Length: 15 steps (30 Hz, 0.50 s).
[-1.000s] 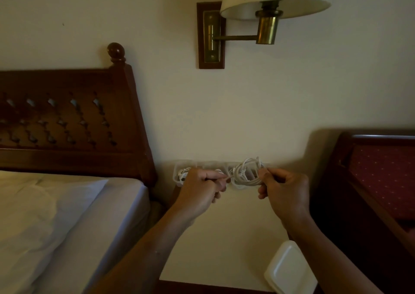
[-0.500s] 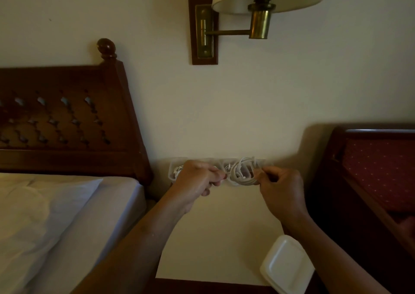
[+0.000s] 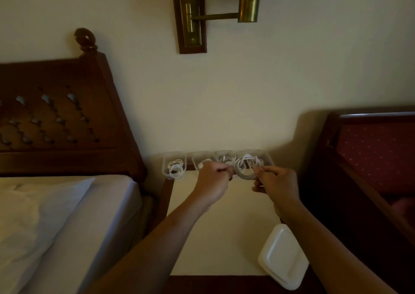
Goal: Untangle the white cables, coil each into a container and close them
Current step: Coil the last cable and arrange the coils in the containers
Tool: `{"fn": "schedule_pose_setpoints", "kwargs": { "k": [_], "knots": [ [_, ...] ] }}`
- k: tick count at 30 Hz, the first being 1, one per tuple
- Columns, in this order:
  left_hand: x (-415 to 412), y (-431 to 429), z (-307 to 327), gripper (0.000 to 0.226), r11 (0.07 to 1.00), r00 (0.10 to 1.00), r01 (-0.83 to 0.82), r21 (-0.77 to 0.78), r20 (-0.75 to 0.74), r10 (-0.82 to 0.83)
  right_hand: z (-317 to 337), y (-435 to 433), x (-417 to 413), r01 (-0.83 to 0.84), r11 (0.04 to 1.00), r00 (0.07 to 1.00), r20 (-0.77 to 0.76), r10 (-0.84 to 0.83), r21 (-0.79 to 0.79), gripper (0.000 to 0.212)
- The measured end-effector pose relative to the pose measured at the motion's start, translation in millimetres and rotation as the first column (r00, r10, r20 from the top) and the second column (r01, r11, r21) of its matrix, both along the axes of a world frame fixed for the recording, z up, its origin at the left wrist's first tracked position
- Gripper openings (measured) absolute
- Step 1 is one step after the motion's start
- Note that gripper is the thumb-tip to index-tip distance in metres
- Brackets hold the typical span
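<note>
I see the left hand [image 3: 213,181] and right hand [image 3: 278,182] each pinching one coiled cable [image 3: 246,169] at frame centre, just before the containers [image 3: 164,168] at the table's [image 3: 220,230] far edge. Lid [image 3: 282,256] lower right.

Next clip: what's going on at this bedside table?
A person holds a coiled white cable between both hands, the left hand and right hand each pinching one side, just above a row of clear containers at the back of the nightstand. The leftmost container holds another coiled cable and has no lid on. White lids lie at the near right corner.
</note>
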<state>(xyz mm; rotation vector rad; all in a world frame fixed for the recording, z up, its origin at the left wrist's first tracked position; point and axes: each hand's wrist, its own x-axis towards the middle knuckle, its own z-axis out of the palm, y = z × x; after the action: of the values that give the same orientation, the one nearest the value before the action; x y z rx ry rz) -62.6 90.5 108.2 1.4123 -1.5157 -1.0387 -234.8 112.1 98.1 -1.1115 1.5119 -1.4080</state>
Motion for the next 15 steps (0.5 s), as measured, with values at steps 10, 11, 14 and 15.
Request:
{"fn": "schedule_pose_setpoints", "kwargs": {
  "k": [10,11,14,15],
  "knots": [
    [-59.9,-79.1,-100.2,0.038,0.977,0.938,0.161,-0.141,0.330,-0.107,-72.1,-101.2,-56.1,0.189,0.929,0.970,0.087,-0.227,0.318,0.004],
    [-60.1,-86.7,-115.1,0.042,0.971,0.898,0.191,-0.145,0.425,-0.113,-79.1,-114.9,-62.7,0.238,0.919,0.966,0.026,-0.259,0.314,0.007],
    [-52.9,-104.3,-163.0,0.053,0.949,0.721,0.288,-0.130,0.681,-0.126,-95.5,-159.8,-78.8,0.337,0.898,0.934,-0.218,-0.282,0.283,0.023],
    [-49.5,-107.6,-178.0,0.056,0.947,0.664,0.308,-0.088,0.733,-0.147,-99.3,-175.8,-84.0,0.343,0.896,0.921,-0.289,-0.262,0.282,0.028]
  ]
}}
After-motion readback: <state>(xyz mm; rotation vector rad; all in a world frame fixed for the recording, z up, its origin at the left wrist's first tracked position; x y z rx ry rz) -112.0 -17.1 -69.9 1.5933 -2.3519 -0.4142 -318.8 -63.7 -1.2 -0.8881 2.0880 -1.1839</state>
